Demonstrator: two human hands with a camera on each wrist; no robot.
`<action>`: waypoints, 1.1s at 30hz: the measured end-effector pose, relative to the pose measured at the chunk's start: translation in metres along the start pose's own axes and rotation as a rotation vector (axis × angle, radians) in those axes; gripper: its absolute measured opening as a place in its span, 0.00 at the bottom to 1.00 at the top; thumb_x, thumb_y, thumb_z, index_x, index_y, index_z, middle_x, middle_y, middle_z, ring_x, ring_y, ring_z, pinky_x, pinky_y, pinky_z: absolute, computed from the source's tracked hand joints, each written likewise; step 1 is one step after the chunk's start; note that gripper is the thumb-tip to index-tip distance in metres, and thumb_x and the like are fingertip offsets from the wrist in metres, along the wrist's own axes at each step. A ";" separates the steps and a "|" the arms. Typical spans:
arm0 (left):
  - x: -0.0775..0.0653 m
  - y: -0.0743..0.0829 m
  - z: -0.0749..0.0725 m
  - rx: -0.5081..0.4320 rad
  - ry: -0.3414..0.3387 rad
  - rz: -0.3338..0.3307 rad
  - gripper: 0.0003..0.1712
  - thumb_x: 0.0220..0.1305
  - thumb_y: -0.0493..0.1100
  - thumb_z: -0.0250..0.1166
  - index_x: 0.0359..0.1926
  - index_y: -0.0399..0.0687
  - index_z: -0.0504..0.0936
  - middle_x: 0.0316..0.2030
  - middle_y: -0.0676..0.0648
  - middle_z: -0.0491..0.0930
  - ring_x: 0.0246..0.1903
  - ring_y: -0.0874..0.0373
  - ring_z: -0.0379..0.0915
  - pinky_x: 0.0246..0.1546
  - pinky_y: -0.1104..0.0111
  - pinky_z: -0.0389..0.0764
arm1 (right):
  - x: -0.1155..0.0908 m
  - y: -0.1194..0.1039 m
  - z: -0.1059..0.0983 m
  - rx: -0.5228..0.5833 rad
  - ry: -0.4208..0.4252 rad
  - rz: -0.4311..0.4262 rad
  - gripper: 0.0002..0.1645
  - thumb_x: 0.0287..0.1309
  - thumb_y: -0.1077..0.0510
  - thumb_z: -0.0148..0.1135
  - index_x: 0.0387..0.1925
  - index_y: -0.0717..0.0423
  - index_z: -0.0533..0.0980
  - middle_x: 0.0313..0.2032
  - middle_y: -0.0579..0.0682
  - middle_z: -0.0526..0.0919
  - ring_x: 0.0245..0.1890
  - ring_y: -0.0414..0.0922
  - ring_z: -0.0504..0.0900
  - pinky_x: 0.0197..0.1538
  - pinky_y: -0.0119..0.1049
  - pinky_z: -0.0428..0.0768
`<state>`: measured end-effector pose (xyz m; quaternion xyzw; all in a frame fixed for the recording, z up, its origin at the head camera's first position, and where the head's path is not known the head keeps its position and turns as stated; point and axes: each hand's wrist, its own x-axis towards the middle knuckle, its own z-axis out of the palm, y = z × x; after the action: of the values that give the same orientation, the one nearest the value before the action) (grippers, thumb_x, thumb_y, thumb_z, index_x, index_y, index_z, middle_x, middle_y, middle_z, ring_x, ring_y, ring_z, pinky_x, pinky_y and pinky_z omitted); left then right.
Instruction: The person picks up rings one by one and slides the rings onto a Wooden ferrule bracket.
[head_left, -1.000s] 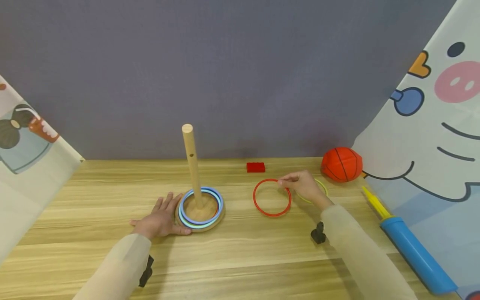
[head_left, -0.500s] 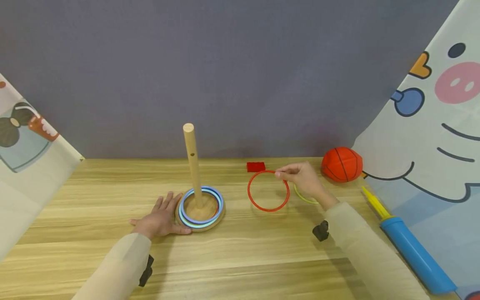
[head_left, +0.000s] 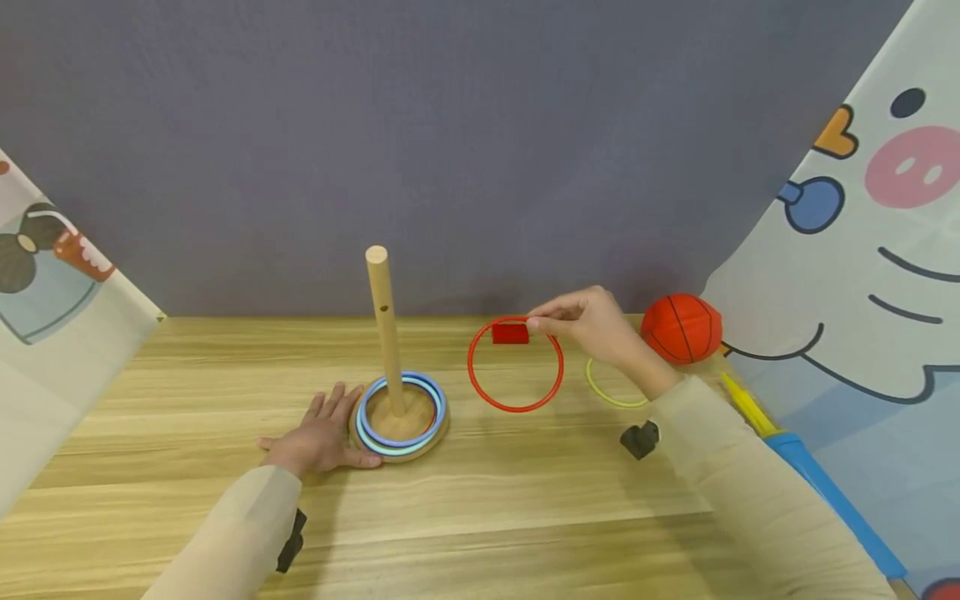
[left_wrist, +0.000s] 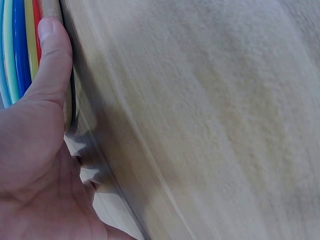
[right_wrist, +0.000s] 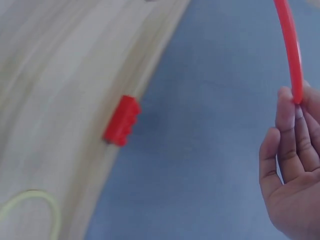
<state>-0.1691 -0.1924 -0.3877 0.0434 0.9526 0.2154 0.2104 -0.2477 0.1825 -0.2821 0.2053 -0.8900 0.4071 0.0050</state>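
My right hand (head_left: 588,325) pinches a thin red ring (head_left: 516,409) at its far right edge, between thumb and fingertips. The right wrist view shows the held ring (right_wrist: 291,47) rising from the fingertips. To the left stands a wooden peg (head_left: 386,333) on a round base (head_left: 390,423), with several coloured rings (head_left: 363,429) stacked around its foot. My left hand (head_left: 322,433) lies beside that base, fingers spread and straight, thumb along its near edge. In the left wrist view, the thumb reaches over the stacked rings (left_wrist: 21,55), which are blue, mint, yellow and red.
A yellow-green ring (head_left: 609,400) lies on the wooden table, partly hidden under the right forearm. At the back edge sits a red toy brick (head_left: 510,334). A red ball (head_left: 681,329) and a blue hand pump (head_left: 832,500) with a yellow nozzle are at the right.
My right hand has lifted the red ring and carried it left and away from me; it now overlaps the red brick in the head view. The left hand and the peg have stayed put.
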 end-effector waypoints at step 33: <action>0.016 -0.021 0.013 0.020 0.043 0.049 0.80 0.39 0.80 0.72 0.81 0.48 0.43 0.80 0.34 0.34 0.77 0.30 0.26 0.40 0.11 0.33 | 0.060 -0.130 0.016 0.115 0.086 -0.239 0.10 0.61 0.51 0.74 0.41 0.50 0.90 0.29 0.46 0.89 0.33 0.42 0.85 0.37 0.37 0.79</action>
<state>-0.1782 -0.2035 -0.4136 0.0641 0.9577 0.2117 0.1840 -0.2518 0.0730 -0.1879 0.2922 -0.8333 0.4625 0.0797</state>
